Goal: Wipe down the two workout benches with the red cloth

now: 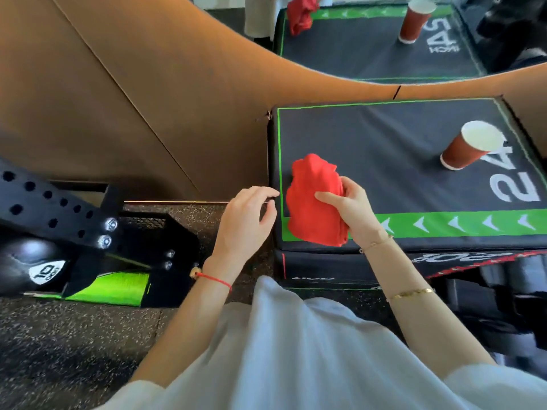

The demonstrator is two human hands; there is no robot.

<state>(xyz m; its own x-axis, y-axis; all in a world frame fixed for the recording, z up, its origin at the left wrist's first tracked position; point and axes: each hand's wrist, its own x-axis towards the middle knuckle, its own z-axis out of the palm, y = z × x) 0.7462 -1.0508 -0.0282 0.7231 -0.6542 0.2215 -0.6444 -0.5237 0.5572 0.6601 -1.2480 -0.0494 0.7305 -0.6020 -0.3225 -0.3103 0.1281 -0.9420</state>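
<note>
A bunched red cloth [313, 199] is held in my right hand [352, 208] just above the near left corner of a black padded box [384, 149] with green trim and a white "24". My left hand [247, 220] hovers beside the cloth, to the left of the box edge, fingers apart and holding nothing. A second black pad with red trim [355, 266] sits under the top box. I cannot see any other bench.
A red paper cup [470, 146] stands on the box at the right. A mirror [384, 39] above the brown wall reflects the box, cup and cloth. At the left, a black perforated rack arm [53, 208], a black "10" weight [32, 264] and a green pad [118, 288] sit on the speckled floor.
</note>
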